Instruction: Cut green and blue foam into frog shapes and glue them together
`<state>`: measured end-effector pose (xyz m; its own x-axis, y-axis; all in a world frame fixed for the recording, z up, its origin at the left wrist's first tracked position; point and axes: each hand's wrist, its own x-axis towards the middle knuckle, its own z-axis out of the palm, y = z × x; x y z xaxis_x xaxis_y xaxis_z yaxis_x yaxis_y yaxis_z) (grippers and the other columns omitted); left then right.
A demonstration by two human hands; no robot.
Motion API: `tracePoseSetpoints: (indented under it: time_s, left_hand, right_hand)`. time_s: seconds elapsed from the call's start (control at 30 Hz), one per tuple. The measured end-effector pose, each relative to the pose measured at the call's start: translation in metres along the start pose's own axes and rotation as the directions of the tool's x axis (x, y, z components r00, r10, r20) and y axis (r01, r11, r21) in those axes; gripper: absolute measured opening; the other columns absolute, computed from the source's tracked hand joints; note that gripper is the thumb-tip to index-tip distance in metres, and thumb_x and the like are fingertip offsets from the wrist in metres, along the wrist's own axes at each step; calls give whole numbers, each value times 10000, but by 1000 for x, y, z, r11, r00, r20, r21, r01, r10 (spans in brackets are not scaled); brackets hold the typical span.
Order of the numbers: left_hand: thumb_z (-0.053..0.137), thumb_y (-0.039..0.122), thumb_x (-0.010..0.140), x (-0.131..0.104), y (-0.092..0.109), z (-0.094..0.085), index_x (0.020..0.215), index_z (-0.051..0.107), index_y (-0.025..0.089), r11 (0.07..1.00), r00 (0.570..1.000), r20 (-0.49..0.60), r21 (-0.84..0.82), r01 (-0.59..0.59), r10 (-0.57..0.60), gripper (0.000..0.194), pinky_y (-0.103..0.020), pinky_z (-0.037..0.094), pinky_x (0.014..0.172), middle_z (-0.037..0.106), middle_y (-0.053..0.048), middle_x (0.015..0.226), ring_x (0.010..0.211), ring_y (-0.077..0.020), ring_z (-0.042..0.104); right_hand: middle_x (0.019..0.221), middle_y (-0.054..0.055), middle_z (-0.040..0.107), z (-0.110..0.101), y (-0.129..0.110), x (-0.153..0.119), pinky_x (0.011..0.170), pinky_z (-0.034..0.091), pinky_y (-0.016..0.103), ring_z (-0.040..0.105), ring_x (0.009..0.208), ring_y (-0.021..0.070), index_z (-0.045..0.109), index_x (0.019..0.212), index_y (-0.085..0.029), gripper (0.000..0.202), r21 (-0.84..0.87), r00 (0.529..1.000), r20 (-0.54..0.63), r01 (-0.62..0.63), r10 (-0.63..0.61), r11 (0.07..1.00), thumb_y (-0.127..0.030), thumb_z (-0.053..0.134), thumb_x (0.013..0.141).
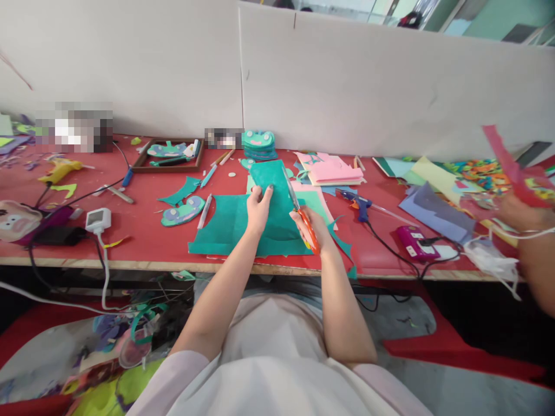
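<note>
The left hand [259, 208] pinches the teal sheet [269, 172] at twelve o'clock while the right hand [319, 224] wraps fingers round orange scissors [307, 225], whose cut could wander (my guess) if the sheet flexes.

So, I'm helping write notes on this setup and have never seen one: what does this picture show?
There is no machine here: the hands are a person's own bare ones, seen by a camera worn on that person's head, looking forward and down. This is the only view.

The left hand holds up a thin teal sheet of felt-like material. The right hand holds metal scissors with orange handles, blades at the sheet's right edge.

On the red tabletop lie a wider teal sheet, a stack of teal cut-out faces and a blue glue gun with an orange trigger. At far right is another person's hand.
</note>
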<state>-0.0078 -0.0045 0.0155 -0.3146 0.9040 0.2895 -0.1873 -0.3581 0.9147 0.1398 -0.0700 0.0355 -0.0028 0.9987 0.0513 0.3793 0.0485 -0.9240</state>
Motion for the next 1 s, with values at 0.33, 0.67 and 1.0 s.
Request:
tracePoseSetpoints:
  time_s: [0.33, 0.67, 1.0]
  left_hand:
    - [666, 531, 721, 0, 5, 0, 539, 339, 193, 998, 999, -21, 50, -37, 38, 504, -233, 268, 493, 233, 59, 543, 513, -76, 297]
    - [666, 544, 713, -3, 4, -1, 560, 453, 181, 997, 992, 128, 66, -30, 22, 448, -223, 301, 491, 312, 53, 538, 517, -73, 346]
    - [663, 560, 710, -8, 10, 0, 641, 532, 183, 1000, 980, 197, 10, -6, 4, 405, -232, 322, 487, 393, 40, 554, 520, -83, 387]
  right_hand:
    - [542, -75, 379, 6, 5, -4, 321, 303, 206, 352, 372, 66, 482, 817, -245, 434, 115, 998, 56, -14, 8, 993, -673, 523, 755]
    - [654, -40, 415, -1, -3, -7, 427, 428, 256, 432, 486, 102, 493, 972, -249, 404, 189, 993, 91, 55, -74, 980, -619, 481, 810]
    - [594, -49, 410, 2, -6, -8, 413, 416, 244, 436, 465, 107, 455, 901, -244, 454, 103, 995, 63, 70, -77, 992, -687, 413, 811]
